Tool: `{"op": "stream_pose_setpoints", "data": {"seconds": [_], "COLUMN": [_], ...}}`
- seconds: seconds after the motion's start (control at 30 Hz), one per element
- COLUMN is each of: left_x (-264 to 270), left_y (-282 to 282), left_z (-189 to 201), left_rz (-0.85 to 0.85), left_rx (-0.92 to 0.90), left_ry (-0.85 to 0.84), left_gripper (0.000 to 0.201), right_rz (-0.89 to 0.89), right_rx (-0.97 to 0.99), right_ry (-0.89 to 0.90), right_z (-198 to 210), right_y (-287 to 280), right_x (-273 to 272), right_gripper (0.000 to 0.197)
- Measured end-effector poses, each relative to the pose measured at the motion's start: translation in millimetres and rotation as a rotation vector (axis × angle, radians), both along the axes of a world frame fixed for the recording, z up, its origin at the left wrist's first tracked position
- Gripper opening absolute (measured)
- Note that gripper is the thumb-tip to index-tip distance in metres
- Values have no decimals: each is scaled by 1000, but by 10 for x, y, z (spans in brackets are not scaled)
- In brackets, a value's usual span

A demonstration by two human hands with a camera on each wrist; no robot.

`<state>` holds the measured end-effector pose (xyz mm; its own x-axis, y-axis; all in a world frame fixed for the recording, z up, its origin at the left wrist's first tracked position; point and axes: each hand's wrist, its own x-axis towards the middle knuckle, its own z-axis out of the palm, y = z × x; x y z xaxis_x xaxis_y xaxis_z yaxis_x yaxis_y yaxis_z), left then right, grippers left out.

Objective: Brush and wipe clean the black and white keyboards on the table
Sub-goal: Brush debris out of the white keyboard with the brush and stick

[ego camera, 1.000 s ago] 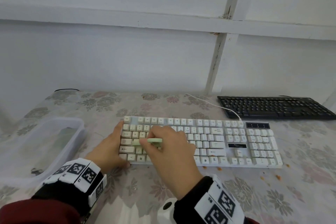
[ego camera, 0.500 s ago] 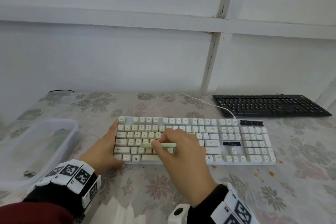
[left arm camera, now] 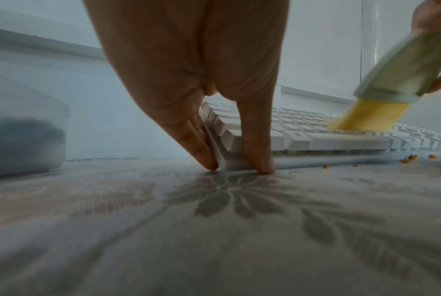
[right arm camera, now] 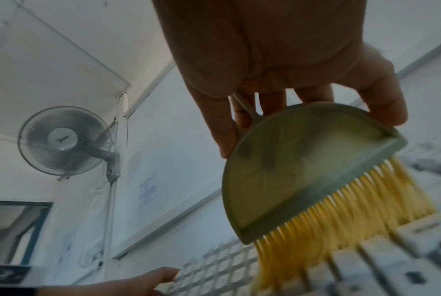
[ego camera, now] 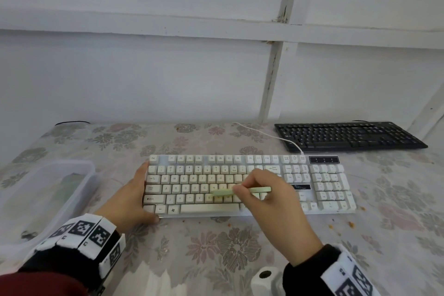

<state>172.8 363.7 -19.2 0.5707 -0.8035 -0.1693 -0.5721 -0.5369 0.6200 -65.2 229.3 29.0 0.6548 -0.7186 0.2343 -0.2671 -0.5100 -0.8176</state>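
The white keyboard (ego camera: 192, 179) lies in the middle of the flowered table, and the black keyboard (ego camera: 348, 136) sits behind it at the right. My left hand (ego camera: 144, 194) holds the white keyboard's left end, with the thumb at the front corner and the fingers along the side (left arm camera: 235, 164). My right hand (ego camera: 245, 185) grips a pale green brush (ego camera: 254, 190) over the middle letter keys. Its yellow bristles (right arm camera: 340, 216) press down on the keys (left arm camera: 368, 116).
Orange crumbs (ego camera: 351, 224) lie on the tablecloth in front of the white keyboard's right half (left arm camera: 406, 158). A clear plastic box (ego camera: 60, 162) stands at the left. A white cable (ego camera: 269, 134) runs from the keyboard toward the back wall. A fan (right arm camera: 64, 140) hangs on the wall.
My right hand has swept the brush rightward, from the keyboard's left keys to its middle. The left hand has stayed at the left end.
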Motion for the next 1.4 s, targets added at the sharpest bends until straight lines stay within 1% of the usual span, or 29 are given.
{"op": "stream_pose_setpoints", "data": {"seconds": [0.13, 0.2, 0.33, 0.53, 0.6, 0.67, 0.73, 0.87, 0.97, 1.07, 1.17, 1.23, 1.4], "left_x": [-1, 6, 12, 26, 27, 25, 21, 19, 19, 24, 30, 31, 31], "left_y": [4, 9, 4, 14, 15, 8, 1, 2, 2, 1, -2, -1, 2], "left_z": [3, -7, -21, -36, -40, -37, -28, -18, -22, -27, -33, -35, -35], "left_rz": [-1, -5, -6, -8, -4, -1, -2, -1, -1, -1, -1, 6, 4], "left_rx": [-3, -8, -17, -20, -17, -16, -14, -17, -11, -8, -11, -10, -15], "left_ry": [-2, 2, 0, -6, -3, -2, -4, 0, 0, 8, 7, 10, 14], "left_gripper": [120, 121, 120, 121, 121, 120, 120, 118, 120, 121, 120, 121, 121], "right_rz": [-118, -109, -29, -167, -152, -106, -113, -230, -317, -325, -237, -212, -279], "right_rx": [10, 8, 69, 28, 13, 40, 62, 27, -70, -111, -15, 45, 73], "right_ry": [5, -19, -62, -53, -60, -68, -75, -28, 18, -14, -58, -77, -47], "right_z": [-10, 29, 68, 12, 44, 72, 63, 42, 109, 196, 189, 140, 98], "right_y": [-192, -192, -164, -387, -376, -333, -350, -538, -613, -605, -583, -600, -805], "right_x": [-157, -209, -235, -439, -462, -450, -469, -615, -726, -778, -747, -734, -927], "right_gripper": [25, 24, 22, 24, 24, 23, 22, 22, 21, 20, 15, 15, 16]}}
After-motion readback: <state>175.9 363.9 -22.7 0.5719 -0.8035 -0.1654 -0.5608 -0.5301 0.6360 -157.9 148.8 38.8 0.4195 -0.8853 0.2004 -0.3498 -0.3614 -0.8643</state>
